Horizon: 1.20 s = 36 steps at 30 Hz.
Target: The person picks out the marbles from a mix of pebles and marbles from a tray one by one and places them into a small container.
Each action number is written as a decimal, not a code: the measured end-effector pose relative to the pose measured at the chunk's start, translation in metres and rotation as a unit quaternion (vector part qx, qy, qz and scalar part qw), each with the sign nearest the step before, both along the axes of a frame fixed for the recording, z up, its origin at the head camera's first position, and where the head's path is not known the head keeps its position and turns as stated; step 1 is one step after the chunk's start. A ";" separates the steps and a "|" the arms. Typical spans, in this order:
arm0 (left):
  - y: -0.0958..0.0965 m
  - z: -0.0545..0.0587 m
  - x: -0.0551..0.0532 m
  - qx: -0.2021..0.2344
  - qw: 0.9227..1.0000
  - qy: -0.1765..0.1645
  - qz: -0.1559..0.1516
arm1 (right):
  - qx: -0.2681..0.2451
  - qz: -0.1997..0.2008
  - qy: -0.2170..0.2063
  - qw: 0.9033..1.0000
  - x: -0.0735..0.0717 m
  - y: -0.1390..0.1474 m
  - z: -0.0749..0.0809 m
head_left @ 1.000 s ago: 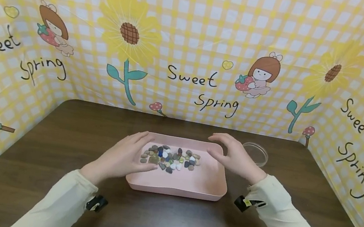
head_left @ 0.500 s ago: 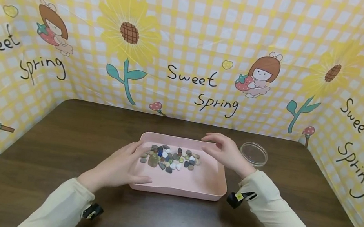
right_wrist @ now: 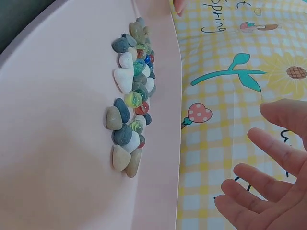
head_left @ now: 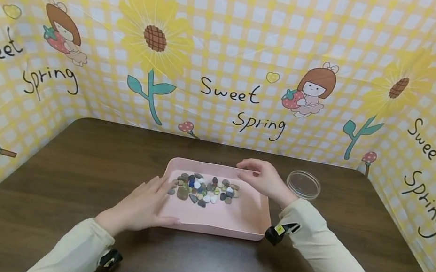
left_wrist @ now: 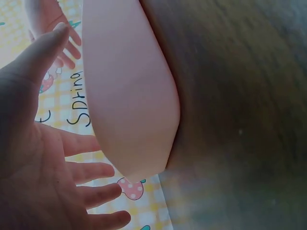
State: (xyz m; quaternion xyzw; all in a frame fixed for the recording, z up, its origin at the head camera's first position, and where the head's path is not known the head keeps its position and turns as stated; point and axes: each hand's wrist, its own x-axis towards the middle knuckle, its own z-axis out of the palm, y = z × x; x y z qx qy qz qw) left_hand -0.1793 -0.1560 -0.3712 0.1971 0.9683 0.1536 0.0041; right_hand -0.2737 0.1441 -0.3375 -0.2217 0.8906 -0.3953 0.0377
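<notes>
A shallow pink tray stands on the dark table, with pebbles and glass marbles spread in one layer over its left and middle part. Along the tray's left side is my left hand, its fingers spread and nothing in them; in the left wrist view the fingers lie close to the tray's outer wall, and I cannot tell whether they touch it. Over the tray's back right corner hovers my right hand, fingers loosely bent and apart, holding nothing. The right wrist view shows that palm empty.
A round clear dish or lid lies on the wooden table just right of the tray. A yellow checked cloth with printed flowers hangs round the back and both sides.
My right hand has drifted left from near the clear dish. My left hand has moved back leftward and down, off the pebbles toward the tray's left edge. Pebbles and tray look unmoved.
</notes>
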 end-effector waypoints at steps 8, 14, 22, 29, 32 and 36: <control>-0.001 -0.006 0.000 -0.006 1.000 0.000 0.004 | -0.007 -0.010 -0.012 1.000 -0.009 -0.009 0.002; -0.001 -0.007 -0.001 -0.005 1.000 -0.013 0.006 | -0.025 -0.024 -0.043 0.998 -0.014 -0.013 0.003; 0.000 -0.005 -0.001 -0.009 1.000 -0.021 0.006 | -0.049 -0.035 -0.089 0.994 -0.021 -0.020 -0.001; 0.001 -0.002 -0.001 -0.011 1.000 -0.021 0.003 | -0.051 -0.029 -0.115 0.992 -0.029 -0.023 -0.015; 0.001 -0.003 -0.001 -0.012 1.000 -0.019 0.002 | -0.057 -0.025 -0.129 0.990 -0.031 -0.023 -0.020; 0.001 -0.003 -0.001 -0.009 1.000 -0.019 0.001 | -0.057 -0.019 -0.141 0.988 -0.031 -0.024 -0.025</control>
